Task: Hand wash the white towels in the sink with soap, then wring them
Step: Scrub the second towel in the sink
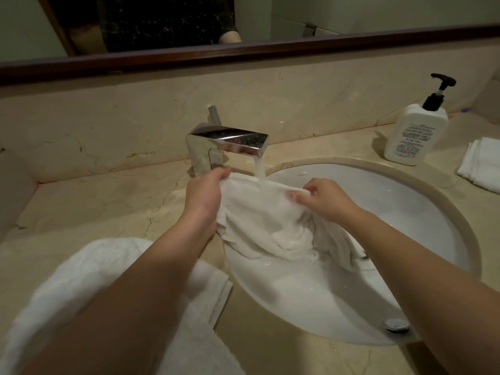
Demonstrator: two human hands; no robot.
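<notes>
Crosswise under the tap, both hands' fingers [303,194] pinch the towel [259,217], its body hanging down.

folded towels [480,166]: cut by right edge | bottle label [412,136]: print unreadable

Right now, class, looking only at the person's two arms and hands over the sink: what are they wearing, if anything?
Both forearms are bare from the bottom edge of the picture to the wrists; no sleeves reach into the direct view. The left hand and right hand wear no gloves, and no rings, watch or bracelets are visible.
</notes>
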